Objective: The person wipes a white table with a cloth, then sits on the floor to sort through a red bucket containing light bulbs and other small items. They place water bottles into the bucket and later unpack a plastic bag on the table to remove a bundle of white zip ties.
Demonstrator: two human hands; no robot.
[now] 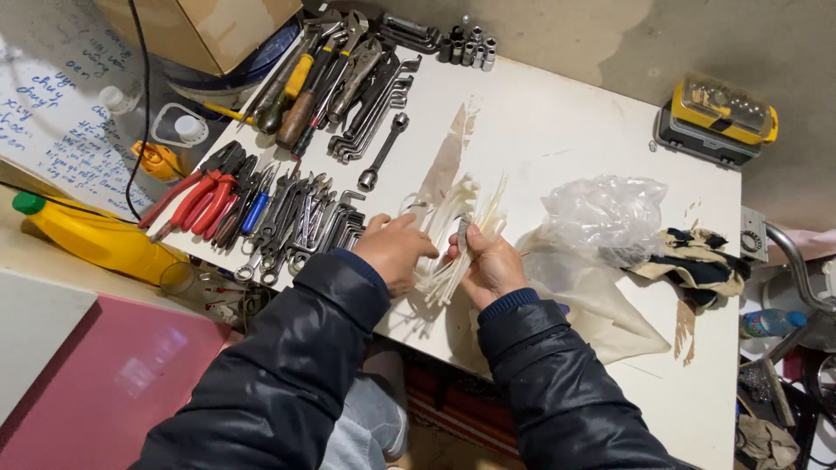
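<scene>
Both hands close on the white cable ties [453,235]: left hand [396,252] pinching, right hand [492,265] wrapped round; better to square the near ends first, clear of the plastic bag [601,218] at right.

A brown cardboard box [205,30] stood at the bench's far left corner. A crumpled clear plastic bag [605,218] lay mid-bench. A handwritten white sheet [52,122] lay left, beside a yellow bottle [96,239].

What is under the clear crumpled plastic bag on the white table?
Under the clear crumpled plastic bag lies a pale translucent plastic sheet on the white table. A dark-and-cream rag lies beside it. Anything inside the bag cannot be made out.
</scene>
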